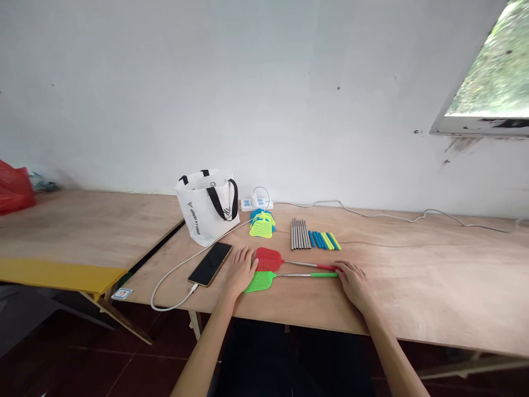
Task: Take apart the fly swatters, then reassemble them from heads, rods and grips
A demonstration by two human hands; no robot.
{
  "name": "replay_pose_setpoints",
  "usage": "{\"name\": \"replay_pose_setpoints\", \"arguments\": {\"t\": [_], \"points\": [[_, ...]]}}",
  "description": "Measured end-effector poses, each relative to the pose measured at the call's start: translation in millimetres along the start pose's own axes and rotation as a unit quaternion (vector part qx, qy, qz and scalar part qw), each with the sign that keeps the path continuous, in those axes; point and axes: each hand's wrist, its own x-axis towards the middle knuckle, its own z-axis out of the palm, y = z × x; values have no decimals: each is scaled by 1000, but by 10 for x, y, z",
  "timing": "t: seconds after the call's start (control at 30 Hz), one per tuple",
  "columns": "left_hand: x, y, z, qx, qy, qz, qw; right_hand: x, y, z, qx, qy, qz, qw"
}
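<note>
Two fly swatters lie side by side in front of me, a red one and, nearer to me, a green one. Each has a mesh head at left, a metal rod and a coloured handle at right. My left hand rests flat with fingers apart at the left edges of the heads, covering part of them. At the handle ends lies my right hand, fingers stretched out on the table and nothing gripped. Behind are several metal rods, several blue and yellow handle tubes, and stacked yellow and blue swatter heads.
A phone with a white charging cable lies to the left. Beyond it stands a white bag with black straps, beside a power strip. A grey cord runs along the wall. A gap separates the left table.
</note>
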Motion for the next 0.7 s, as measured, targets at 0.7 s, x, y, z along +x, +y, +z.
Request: {"name": "replay_pose_setpoints", "arguments": {"t": [0.7], "points": [[81, 951, -445, -735, 39, -153, 659, 70, -485, -292, 217, 71, -52, 972]]}}
